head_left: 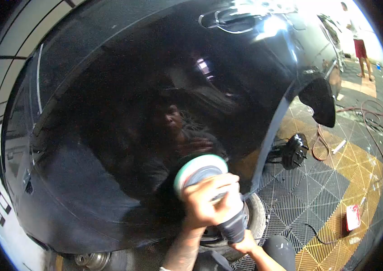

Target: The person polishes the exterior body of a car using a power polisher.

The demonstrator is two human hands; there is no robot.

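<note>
A glossy black car body panel fills most of the view, with the wearer's reflection in it. My left hand is wrapped over the head of a polisher, whose round pad with a pale green rim lies against the lower part of the panel. Lower down, my right hand grips the rear end of the polisher's body. Part of the tool is hidden under my fingers.
A wheel lies behind the tool. An exposed hub shows in the wheel opening. Hoses and a red and white box lie on the tiled floor. A person stands at the upper right.
</note>
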